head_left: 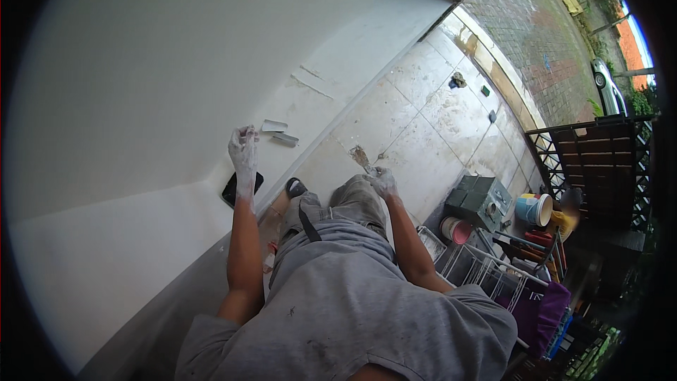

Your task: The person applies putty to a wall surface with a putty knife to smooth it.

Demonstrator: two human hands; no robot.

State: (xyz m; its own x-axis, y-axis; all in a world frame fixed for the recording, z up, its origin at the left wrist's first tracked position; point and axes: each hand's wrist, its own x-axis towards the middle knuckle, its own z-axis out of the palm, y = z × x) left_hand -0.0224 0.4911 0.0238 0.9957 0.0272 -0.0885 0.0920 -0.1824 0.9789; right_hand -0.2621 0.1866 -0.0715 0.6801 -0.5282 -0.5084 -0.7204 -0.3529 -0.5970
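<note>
Nearest me, my right hand (383, 182), coated in white plaster, is closed around the handle of a narrow metal putty knife smeared with grey-white filler (361, 158); its blade points up and away, just beside my knee, over the pale tiled floor (423, 120). My left hand (244, 149), equally white, is raised against the smooth white wall (176, 63), fingers pinched together; whether it grips anything I cannot tell. Beyond that hand, two small flat scraper blades (279, 132) lie close together. Right of the knife sit a green box (479, 200) and a blue bucket (534, 209).
</note>
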